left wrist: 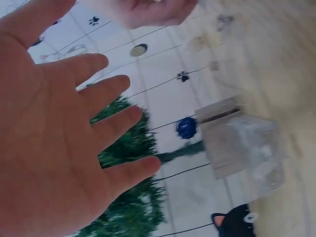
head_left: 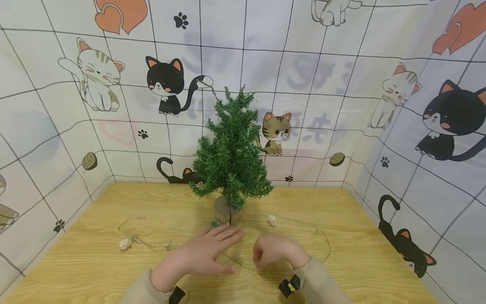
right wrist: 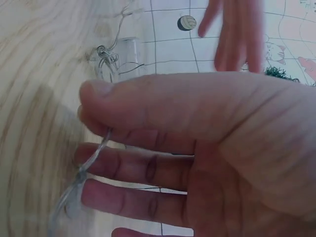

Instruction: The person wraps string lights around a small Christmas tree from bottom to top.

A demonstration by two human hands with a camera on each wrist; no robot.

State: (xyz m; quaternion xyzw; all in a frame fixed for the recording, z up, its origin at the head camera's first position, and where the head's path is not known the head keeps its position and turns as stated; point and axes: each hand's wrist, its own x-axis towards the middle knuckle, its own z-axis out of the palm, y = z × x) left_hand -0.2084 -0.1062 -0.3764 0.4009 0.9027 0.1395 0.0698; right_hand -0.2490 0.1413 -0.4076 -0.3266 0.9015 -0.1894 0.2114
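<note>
A small green artificial Christmas tree [head_left: 232, 147] stands upright on a round brownish base [head_left: 224, 207] at the back of the table. A thin string of wire lights [right wrist: 64, 197] lies loosely across the wood, with pale woven balls on it. My right hand [head_left: 279, 251] pinches the wire between thumb and forefinger, close over the table. Beside it my left hand [head_left: 205, 253] is held palm down with fingers spread, holding nothing, in front of the base. A blue round thing [left wrist: 186, 128] shows near the base in the left wrist view.
One woven ball [head_left: 125, 243] lies at the left and another woven ball [head_left: 271, 220] right of the base. A clear plastic piece [left wrist: 259, 143] shows by the base. A white cloth [head_left: 303, 76] printed with cats encloses the wooden table [head_left: 357, 236].
</note>
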